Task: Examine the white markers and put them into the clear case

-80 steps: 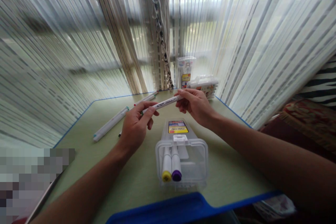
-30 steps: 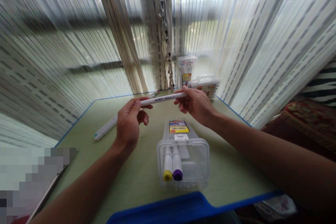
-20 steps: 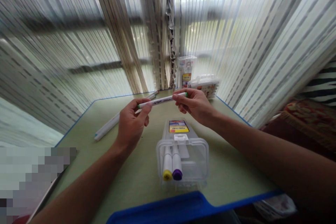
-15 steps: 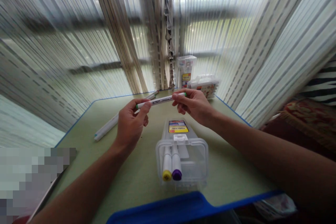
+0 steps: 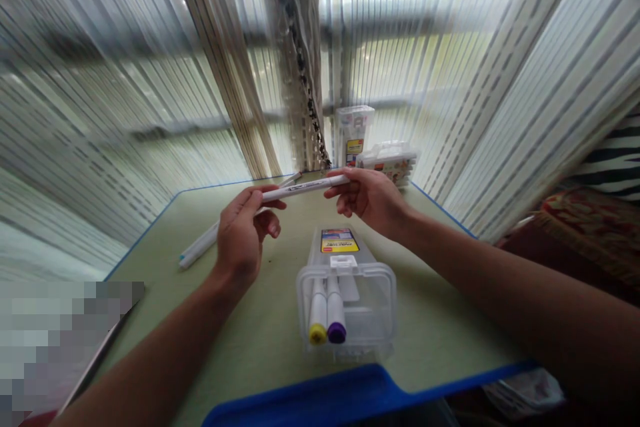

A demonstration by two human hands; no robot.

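Note:
My left hand [image 5: 243, 233] and my right hand [image 5: 370, 199] hold one white marker [image 5: 300, 189] between them, level above the green table [image 5: 250, 333]. The left thumb and fingers pinch its left end; the right fingers pinch its right end. Below the hands a clear plastic marker case [image 5: 350, 280] lies on the table with its open end toward me. Two markers sit inside it, one with a yellow cap [image 5: 317, 333] and one with a purple cap [image 5: 337, 331]. A yellow label [image 5: 339, 241] shows on the case.
Two more white markers [image 5: 200, 248] lie on the table at the left, behind my left hand. A clear upright box [image 5: 355, 133] and a flat pack of markers [image 5: 387, 160] stand at the far edge by the striped curtains. A blue rim [image 5: 320, 397] lies nearest me.
Both hands kept hold of the marker, turning it slightly; its green ends, visible half a second ago, are now covered by my fingers. The case has not moved.

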